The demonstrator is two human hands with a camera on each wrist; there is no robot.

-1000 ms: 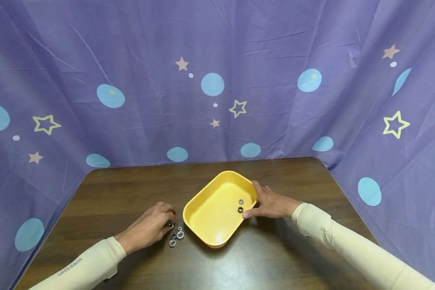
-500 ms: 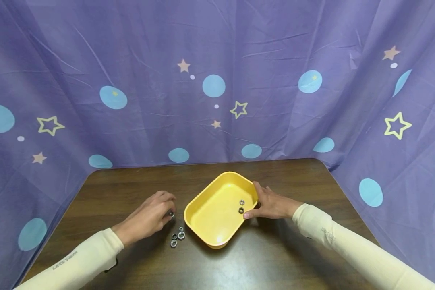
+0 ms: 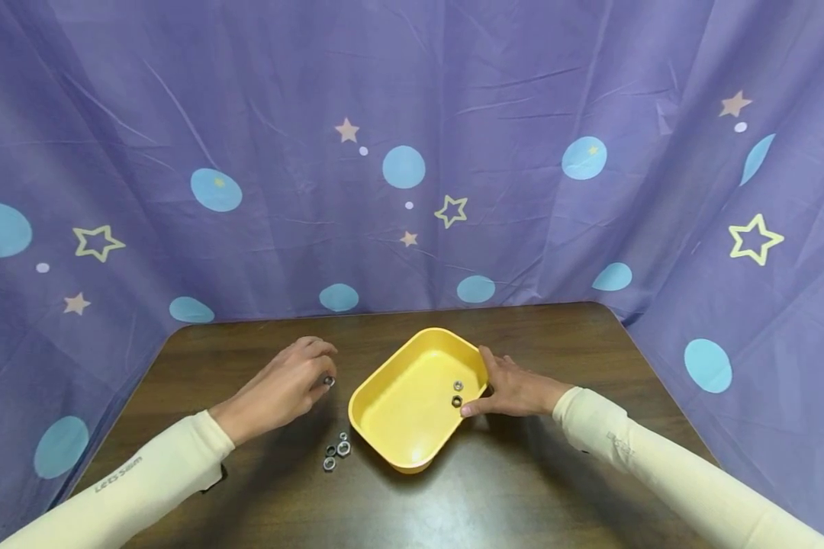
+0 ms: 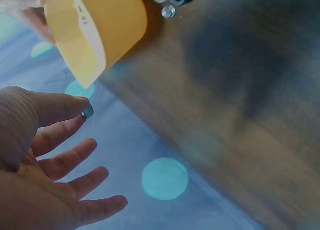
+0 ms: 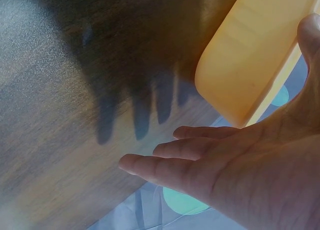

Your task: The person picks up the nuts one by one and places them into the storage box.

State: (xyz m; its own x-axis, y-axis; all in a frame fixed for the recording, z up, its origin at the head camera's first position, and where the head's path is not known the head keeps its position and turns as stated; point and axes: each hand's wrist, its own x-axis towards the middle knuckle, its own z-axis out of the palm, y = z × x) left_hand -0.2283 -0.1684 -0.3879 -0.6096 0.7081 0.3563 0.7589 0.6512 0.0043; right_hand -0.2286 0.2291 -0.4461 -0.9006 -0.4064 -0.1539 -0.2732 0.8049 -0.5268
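My left hand (image 3: pixel 281 389) is raised over the table left of the yellow bin, pinching a small metal nut (image 4: pixel 88 110) between thumb and index finger. The other fingers of that hand are spread in the left wrist view. The yellow bin (image 3: pixel 391 381) stands on the table, with a silver nut (image 3: pixel 458 386) and a dark nut (image 3: pixel 457 401) inside near its right side. My right hand (image 3: pixel 522 387) rests at the bin's right end, thumb (image 5: pixel 311 32) on the rim. Its other fingers extend fairly straight in the right wrist view.
Several loose nuts (image 3: pixel 343 448) lie in a cluster on the brown wooden table (image 3: pixel 247 343), just left of the bin's near corner. A purple curtain (image 3: pixel 281 229) with stars and blue dots hangs behind and along the sides.
My left hand has lifted the nut away from the cluster and moved it up and toward the back of the table. The right hand and the bin stay in place.
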